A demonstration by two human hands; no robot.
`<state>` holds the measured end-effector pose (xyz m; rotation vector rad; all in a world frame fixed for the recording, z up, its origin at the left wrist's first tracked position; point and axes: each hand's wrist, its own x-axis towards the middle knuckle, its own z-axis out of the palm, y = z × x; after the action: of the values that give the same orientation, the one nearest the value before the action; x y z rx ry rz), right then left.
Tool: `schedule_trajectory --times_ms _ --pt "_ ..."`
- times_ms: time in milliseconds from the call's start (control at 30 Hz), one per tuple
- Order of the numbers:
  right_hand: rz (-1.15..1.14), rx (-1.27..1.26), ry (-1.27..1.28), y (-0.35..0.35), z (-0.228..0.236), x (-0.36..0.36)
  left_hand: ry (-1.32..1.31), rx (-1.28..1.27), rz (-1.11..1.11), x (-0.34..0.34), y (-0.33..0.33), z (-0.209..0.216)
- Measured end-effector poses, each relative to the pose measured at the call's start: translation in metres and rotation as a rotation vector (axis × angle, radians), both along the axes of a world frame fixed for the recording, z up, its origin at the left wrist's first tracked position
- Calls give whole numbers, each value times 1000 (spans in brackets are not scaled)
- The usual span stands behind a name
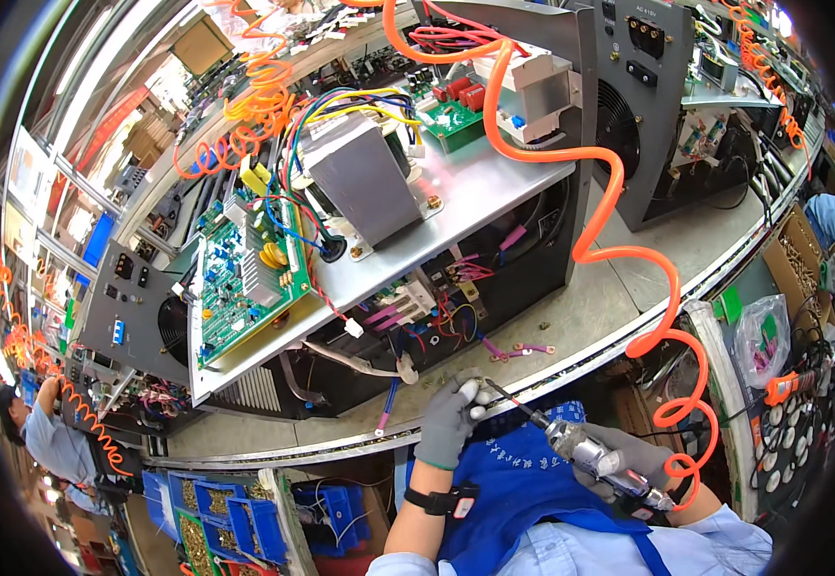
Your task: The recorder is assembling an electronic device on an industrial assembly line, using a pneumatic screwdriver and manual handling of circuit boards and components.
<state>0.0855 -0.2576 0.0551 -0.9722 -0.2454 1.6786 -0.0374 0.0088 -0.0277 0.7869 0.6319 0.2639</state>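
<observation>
In my right hand [634,455], gloved in grey, is a silver air screwdriver [581,447], its long thin bit pointing up and left. My left hand [448,420], also in a grey glove, is closed with thumb and fingers together at the tip of the bit. Whatever small piece those fingers pinch is too small to make out. Beyond my hands stands an uncased power unit [456,216] on the bench. A grey transformer [364,182] and a green circuit board [245,269] are mounted on its metal plate, and loose wires hang from its near side.
An orange coiled air hose [602,252] loops down in front of the unit to the screwdriver. Blue bins [254,528] of small parts sit below the bench edge at left. A second dark unit [633,115] stands at right. Another person [53,432] works at far left.
</observation>
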Motion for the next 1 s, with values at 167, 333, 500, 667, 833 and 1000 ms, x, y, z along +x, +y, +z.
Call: schedule_trajectory --times_ms 167,333,500,667,833,1000 --pt "20 -15 -22 0 3 3 -30 -48 -47 6 0 -16" --pt "-4 12 32 -3 2 3 413 1245 161 0 -1 -24" --pt "-26 -15 -15 0 -4 2 523 1531 124 11 -7 -30" --pt "-71 48 53 1 -4 2 621 1450 282 -11 5 -33" --pt "-32 24 -7 3 -6 1 791 1506 150 -28 29 -33" --pt "18 61 52 7 -12 1 678 1314 115 -23 26 -14"
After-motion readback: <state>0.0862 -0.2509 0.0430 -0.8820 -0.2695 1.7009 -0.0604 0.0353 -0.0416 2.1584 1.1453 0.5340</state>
